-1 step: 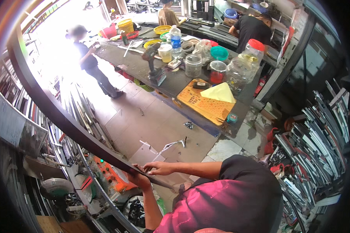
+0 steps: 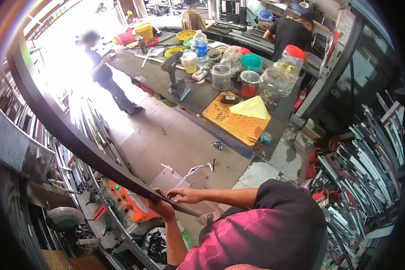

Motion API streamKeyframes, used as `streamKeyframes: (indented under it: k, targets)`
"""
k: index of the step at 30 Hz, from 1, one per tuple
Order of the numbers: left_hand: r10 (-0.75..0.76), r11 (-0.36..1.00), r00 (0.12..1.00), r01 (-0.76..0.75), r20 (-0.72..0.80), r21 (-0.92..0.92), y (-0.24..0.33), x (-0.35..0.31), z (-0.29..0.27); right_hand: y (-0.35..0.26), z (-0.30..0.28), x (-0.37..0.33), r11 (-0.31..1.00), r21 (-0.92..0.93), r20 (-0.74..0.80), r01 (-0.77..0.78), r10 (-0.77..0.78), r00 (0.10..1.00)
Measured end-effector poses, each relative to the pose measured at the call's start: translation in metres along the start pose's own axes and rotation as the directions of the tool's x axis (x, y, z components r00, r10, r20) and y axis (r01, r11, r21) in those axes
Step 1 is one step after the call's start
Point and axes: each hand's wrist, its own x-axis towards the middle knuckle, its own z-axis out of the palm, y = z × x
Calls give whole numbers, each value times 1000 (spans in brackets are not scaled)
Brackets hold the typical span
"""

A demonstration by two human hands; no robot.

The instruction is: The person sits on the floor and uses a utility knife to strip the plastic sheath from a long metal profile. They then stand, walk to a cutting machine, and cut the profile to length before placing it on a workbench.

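Note:
A long dark metal bar [image 2: 83, 143], bent by the lens, runs from the upper left down to my lap. My left hand [image 2: 161, 207] is wrapped around it from below, close to its near end. Above it, my right hand [image 2: 186, 195] rests with its fingers stretched toward the bar's upper side, touching or almost touching it; whether something small lies under the fingertips cannot be made out. Beneath the bar, beside my left hand, is an orange machine panel [image 2: 131, 201] with a green light and several knobs.
A workbench [image 2: 155, 80] ahead carries a cordless drill [image 2: 174, 74], clear jars [image 2: 274, 83], a water bottle [image 2: 201, 47] and an orange board [image 2: 231, 120]. Metal offcuts [image 2: 364, 166] crowd the right. A circular saw [image 2: 65, 219] stands lower left. Three people stand around the bench.

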Motion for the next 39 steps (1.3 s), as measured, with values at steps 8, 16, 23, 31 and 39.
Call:
streamKeyframes:
  k: [8, 16, 23, 31, 39]
  targets:
    - [44, 975, 972, 9, 232, -222, -17, -80, 121, 45, -28, -156, 936, -290, -254, -199, 125, 959]
    - [-182, 919, 966, 233, 182, -318, -82, -152, 183, 93, -44, -322, 926, -258, -464, -276, 132, 876]
    - [-373, 882, 925, 379, 74, -280, -110, -168, 207, 135, -2, -453, 807, 16, -649, -591, 458, 607]
    - [-731, 661, 682, 704, -14, -261, -160, -184, 183, 80, 15, -522, 658, 29, -663, -753, 577, 478]
    - [-799, 598, 585, 796, -138, -88, -224, -175, 167, -9, 26, -565, 529, -97, -652, -843, 606, 455]
